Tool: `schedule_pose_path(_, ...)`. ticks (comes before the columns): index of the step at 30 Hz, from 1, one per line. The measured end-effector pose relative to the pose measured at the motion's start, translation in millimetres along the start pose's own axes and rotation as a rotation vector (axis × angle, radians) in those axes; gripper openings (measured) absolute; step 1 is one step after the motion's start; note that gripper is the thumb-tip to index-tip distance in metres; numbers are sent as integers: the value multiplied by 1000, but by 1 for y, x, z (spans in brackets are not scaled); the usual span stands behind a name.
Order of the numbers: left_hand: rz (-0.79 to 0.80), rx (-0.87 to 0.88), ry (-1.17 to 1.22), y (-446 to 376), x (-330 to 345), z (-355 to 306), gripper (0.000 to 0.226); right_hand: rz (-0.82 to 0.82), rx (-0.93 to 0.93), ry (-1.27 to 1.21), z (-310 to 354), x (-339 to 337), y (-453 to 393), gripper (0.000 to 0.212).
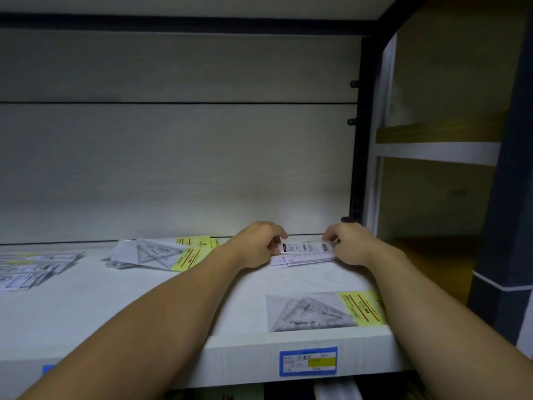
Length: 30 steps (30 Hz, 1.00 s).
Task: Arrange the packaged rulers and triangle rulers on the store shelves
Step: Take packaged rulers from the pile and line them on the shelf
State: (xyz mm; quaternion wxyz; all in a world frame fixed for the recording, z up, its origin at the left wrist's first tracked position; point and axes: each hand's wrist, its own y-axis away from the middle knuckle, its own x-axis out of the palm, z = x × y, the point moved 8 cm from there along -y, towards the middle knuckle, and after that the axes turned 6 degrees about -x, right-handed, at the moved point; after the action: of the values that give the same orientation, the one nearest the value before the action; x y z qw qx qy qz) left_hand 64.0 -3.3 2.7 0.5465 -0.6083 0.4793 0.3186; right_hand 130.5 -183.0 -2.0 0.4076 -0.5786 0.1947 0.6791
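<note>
White shelf (144,307): triangle pile (161,254) back centre, one triangle pack (320,311) at front right edge, price tag (308,361) below it. Ruler stack (304,256) back right; left hand (256,245) and right hand (350,243) pinch opposite ends of the top ruler (305,248).

From where I watch, the shelf (144,307) carries a ruler stack (302,256) at one o'clock by the back panel (173,168), a triangle-ruler heap (155,254) at eleven, more packs (31,269) at nine, and one triangle pack (317,311) at three, near the front edge.
</note>
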Motion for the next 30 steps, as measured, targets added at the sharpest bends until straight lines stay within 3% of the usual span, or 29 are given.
schedule_pose_path(8, -63, 17, -52, 1, -6, 1, 27, -255, -11, -59, 7, -20, 6, 52)
schedule_pose_path(14, -110, -66, -140, 13, -23, 3, 4, -434, 113, -159, -2, -36, 13, 41)
schedule_pose_path(18, -168, -132, -240, 17, -35, 3, 13, -464, 151, -184, -6, -39, 17, 33)
schedule_pose_path(20, -173, -149, -246, 18, -38, 6, 15, -428, 146, -229, -7, -35, 15, 26)
schedule_pose_path(22, -132, -166, -219, 19, -35, 11, 16, -278, 112, -285, -3, -23, 12, 12)
schedule_pose_path(25, -70, -188, -291, 22, -31, 18, 34, 45, 30, -219, 15, -4, 16, 19)
schedule_pose_path(28, 22, -208, -276, 23, -29, 20, 54, 105, 6, -271, 18, -3, 18, 20)
schedule_pose_path(30, 86, -237, -171, 23, -26, 20, 46, 142, 9, -292, 16, 2, 17, 31)
